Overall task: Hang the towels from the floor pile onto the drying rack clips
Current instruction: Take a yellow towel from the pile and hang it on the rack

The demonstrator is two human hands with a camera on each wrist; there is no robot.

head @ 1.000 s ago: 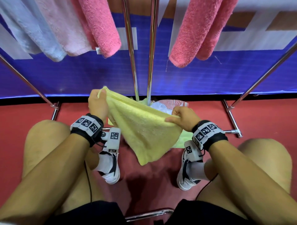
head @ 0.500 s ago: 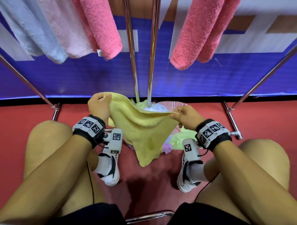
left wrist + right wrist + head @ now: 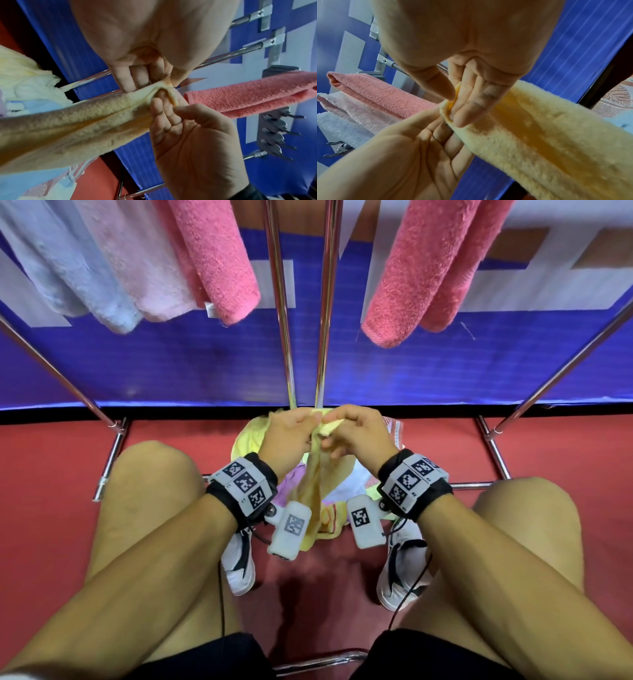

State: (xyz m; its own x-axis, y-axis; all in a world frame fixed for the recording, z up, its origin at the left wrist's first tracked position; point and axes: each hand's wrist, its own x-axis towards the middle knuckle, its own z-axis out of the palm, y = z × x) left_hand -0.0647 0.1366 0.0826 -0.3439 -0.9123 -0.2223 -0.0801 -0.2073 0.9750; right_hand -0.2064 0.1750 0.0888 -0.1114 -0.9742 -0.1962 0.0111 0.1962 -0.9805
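A yellow towel (image 3: 314,491) hangs folded lengthwise between my knees, above the floor pile (image 3: 251,438). My left hand (image 3: 303,426) and right hand (image 3: 342,428) meet at its top edge, and each pinches a corner there. The left wrist view has the left fingers (image 3: 127,83) curled on the yellow towel (image 3: 77,121). In the right wrist view the right hand's thumb and fingers (image 3: 467,105) pinch the towel's edge (image 3: 539,128). Metal rack clips (image 3: 278,135) stand free below the salmon towel (image 3: 248,97).
Blue, pale pink and salmon towels (image 3: 219,265) hang on the rack at upper left, and two more salmon ones (image 3: 421,268) at upper right. Two chrome uprights (image 3: 284,320) rise just beyond my hands. The rack's slanted legs (image 3: 565,364) flank the red floor. My shoes (image 3: 239,559) stand beside the pile.
My hands have come together from about a towel's width apart. That folded the spread yellow towel in half, and it now hangs as a narrow strip.
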